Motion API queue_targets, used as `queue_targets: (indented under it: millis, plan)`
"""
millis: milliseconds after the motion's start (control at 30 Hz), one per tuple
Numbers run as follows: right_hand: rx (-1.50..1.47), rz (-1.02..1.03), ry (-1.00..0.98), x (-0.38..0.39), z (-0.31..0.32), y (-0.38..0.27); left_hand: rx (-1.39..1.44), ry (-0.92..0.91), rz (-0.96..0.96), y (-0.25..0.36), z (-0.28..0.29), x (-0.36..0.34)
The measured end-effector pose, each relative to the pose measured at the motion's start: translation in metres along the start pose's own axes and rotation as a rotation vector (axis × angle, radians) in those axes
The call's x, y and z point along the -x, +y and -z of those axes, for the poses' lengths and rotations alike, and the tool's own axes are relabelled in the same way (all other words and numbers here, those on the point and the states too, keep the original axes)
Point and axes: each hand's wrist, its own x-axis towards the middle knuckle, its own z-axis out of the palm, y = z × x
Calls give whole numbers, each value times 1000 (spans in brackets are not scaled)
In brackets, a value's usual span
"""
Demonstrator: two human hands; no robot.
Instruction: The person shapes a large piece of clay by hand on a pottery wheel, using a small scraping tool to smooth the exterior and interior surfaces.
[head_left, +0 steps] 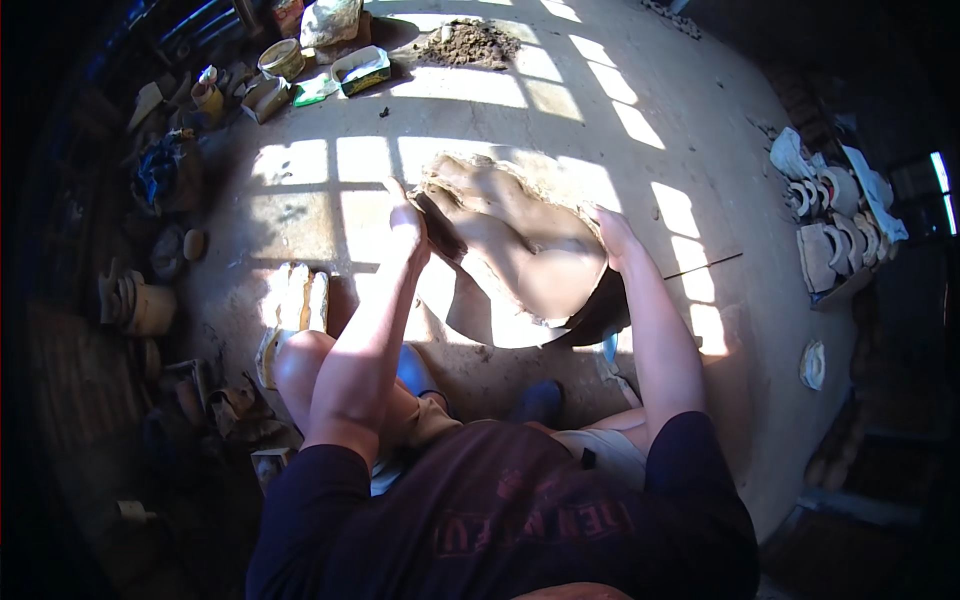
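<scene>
A large brown clay piece (530,245) with smooth, rounded, body-like curves and a rough pale rim is held in front of me, above the floor. My left hand (406,225) is closed on its left edge, with the thumb pointing up along the side. On the opposite edge my right hand (617,238) grips the piece, its fingers partly hidden behind it. The underside is hidden. Below lies a curved light-and-dark area; I cannot tell whether it is a round board or shadow.
Blocky pale pieces (302,300) stand beside my left knee. A thin rod (705,265) lies right of my right hand. Farther off are a heap of brown soil (470,43), an open box (361,70), a bucket (282,60) and, at right, a crate of curved pieces (840,250).
</scene>
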Motion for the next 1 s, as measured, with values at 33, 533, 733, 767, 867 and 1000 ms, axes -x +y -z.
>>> queue_targets:
  millis: [33,533,733,767,867,1000]
  plan:
    - [19,10,-29,4,-7,-1,52,21,-23,3,2,-9]
    - [-89,151,-35,31,8,30,161,-568,-175,66,-38,45]
    - [-364,312,-98,26,-19,27,46,-620,-479,107,-61,89]
    - [-409,347,-99,16,-12,32,47,-639,-474,111,-70,96]
    - [-469,372,-266,20,-18,36,-32,-634,-629,119,-72,98]
    - [-314,421,-77,15,-18,40,-212,-497,-583,118,-67,81]
